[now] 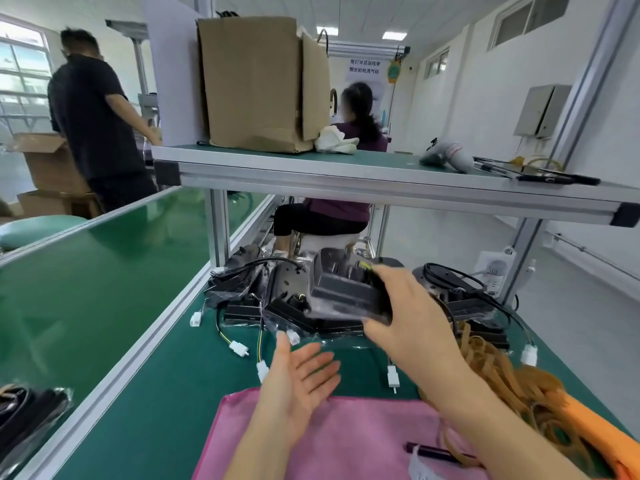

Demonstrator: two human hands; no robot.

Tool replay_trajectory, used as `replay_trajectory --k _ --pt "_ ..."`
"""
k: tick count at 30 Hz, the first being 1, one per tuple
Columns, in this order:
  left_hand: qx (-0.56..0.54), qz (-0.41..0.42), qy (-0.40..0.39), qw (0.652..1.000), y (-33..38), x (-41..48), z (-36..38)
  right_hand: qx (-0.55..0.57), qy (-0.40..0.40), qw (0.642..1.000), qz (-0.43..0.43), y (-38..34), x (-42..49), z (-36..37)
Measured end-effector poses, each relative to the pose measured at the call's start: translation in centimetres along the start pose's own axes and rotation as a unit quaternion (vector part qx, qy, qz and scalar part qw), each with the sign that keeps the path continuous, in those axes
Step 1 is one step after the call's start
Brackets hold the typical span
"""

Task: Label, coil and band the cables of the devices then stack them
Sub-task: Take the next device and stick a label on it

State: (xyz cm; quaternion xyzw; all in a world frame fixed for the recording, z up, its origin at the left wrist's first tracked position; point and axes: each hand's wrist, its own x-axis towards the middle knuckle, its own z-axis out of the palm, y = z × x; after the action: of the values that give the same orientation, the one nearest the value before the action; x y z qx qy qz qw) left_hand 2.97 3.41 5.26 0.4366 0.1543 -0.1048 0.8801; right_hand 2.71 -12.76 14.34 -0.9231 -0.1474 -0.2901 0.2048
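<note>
Pink cloth [332, 441] covers the near edge of a green workbench [166, 386], a dark pen [433, 453] lying on it. Above the cloth, the worker's left hand [301, 377] is held palm-up with fingers spread, holding nothing. The right hand [405, 313] grips a black device [343, 292] wrapped in clear plastic, raised just above a pile of similar devices [256, 296] whose cables end in white connectors [239, 348]. Tan rubber bands [502, 375] lie heaped to the right, beside an orange cloth [595, 434]. A cardboard box [252, 84] stands on the shelf overhead.
</note>
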Motion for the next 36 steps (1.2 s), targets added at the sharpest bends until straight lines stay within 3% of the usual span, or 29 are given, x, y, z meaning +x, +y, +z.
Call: replay_trajectory --k 2,7,13,17,21,29,36 --pt "0.0 0.013 -0.022 1.0 1.1 -1.6 0.3 -0.011 -0.032 0.999 0.002 -0.6 -3.6 0.1" --pt "0.117 0.021 -0.068 0.991 1.5 -5.7 -0.6 -0.045 -0.106 0.993 0.013 -2.5 -11.5 0.2" --pt "0.13 -0.003 -0.093 0.987 -2.3 -7.3 -3.7 -0.064 0.013 0.997 -0.05 -4.5 -17.6 0.8" --pt "0.16 -0.005 -0.097 0.982 -3.8 -7.7 -5.7 -0.088 -0.009 0.996 -0.025 -5.1 -19.2 0.9" --pt "0.235 0.003 -0.1 0.967 -3.8 -7.6 -5.8 -0.08 -0.11 0.991 0.001 -4.3 -19.9 1.0" --pt "0.358 0.025 -0.113 0.926 -3.2 -7.5 -5.5 -0.061 -0.1 0.993 0.009 -3.4 -20.5 2.8" --pt "0.404 0.039 -0.101 0.908 -3.3 -7.3 -5.7 -0.039 -0.146 0.988 -0.012 -3.2 -21.1 2.5"
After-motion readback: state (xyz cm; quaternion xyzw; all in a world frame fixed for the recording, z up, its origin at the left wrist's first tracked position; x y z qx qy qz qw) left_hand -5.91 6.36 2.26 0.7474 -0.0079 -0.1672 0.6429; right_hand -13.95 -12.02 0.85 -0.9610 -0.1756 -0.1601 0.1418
